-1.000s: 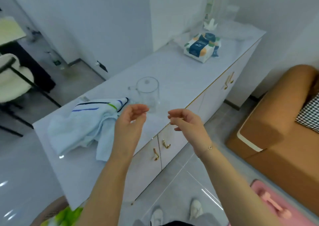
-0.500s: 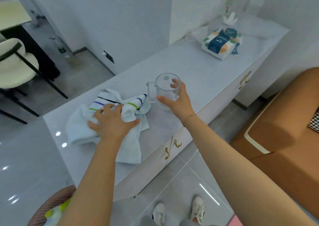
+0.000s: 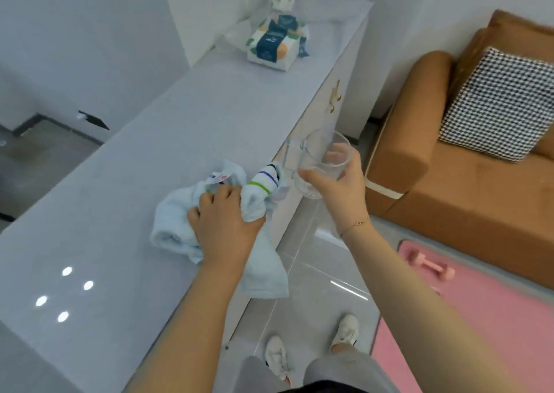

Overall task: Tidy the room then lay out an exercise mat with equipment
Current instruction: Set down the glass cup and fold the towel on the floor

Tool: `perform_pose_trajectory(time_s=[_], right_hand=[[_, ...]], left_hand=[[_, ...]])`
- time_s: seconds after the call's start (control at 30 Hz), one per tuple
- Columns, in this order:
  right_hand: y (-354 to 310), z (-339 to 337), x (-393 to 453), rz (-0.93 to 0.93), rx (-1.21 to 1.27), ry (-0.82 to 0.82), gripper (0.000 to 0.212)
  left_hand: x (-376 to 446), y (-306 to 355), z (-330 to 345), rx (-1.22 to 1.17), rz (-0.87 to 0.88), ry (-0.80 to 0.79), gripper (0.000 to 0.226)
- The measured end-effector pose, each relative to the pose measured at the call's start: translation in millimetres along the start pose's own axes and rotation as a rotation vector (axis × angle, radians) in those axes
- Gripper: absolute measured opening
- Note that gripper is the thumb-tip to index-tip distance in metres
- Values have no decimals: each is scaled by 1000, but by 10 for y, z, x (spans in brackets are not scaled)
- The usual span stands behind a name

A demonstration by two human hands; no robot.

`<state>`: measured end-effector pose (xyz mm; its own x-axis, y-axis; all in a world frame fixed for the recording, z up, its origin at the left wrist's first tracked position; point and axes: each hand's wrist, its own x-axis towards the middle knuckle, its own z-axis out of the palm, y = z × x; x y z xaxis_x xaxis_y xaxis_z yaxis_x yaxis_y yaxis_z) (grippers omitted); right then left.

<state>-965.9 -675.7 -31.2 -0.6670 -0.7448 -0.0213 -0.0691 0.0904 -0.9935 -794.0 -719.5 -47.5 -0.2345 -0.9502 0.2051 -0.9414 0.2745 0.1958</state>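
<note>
A person stands at a long white cabinet with a glossy pale-grey top [image 3: 168, 128], both bare hands at work. The left hand [image 3: 223, 227] is closed, palm down, around a bunched pale-blue towel with green, blue and black stripes [image 3: 257, 200]; most of the cloth lies crumpled on the cabinet top, while one corner hangs over the front edge. The right hand [image 3: 335, 188], a thin bracelet at its wrist, grips a clear glass mug with a handle [image 3: 317, 161] around its body, fingers curled at the rim, holding it tilted in the air just off the cabinet's front edge and just beside the towel. Farther along the top sits a white, blue and orange tissue pack [image 3: 277, 44]. On the tiled floor to the right, a pink exercise mat [image 3: 479, 317] lies in front of a brown sofa [image 3: 449, 182], with a pink dumbbell [image 3: 428, 268] resting on it.
</note>
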Motion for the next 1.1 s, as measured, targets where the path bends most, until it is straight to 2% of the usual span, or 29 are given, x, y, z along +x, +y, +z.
perform_pose_trajectory(time_s=[0.1,0.27,0.4,0.57,0.73,0.87,1.0,1.1], right_hand=[[173,-566,-11,26,-22,113,64],[578,-1457,49,119,-27,273,68],[1152,-2082,188,266,-84,367,67],[2030,-2495,475,426,-120,406,74],[3442,-2637,781,471,-132,492,65],[4697,-2665,979,508,-197,571,78],[6098,-2699,1296,533,-206,587,61],[7012,-2763,1589,502,-246,582,61]], left_hand=[[-8,471,178,-37,156,18,26],[-72,1284,610,-149,345,-78,26],[-128,1806,1199,-132,352,-230,24],[-190,2221,2071,-105,362,-375,29],[-183,2514,3494,-41,469,-465,29],[-264,2624,4816,59,641,-531,28],[-414,2671,6337,130,705,-571,28],[-525,2702,7370,177,802,-604,31]])
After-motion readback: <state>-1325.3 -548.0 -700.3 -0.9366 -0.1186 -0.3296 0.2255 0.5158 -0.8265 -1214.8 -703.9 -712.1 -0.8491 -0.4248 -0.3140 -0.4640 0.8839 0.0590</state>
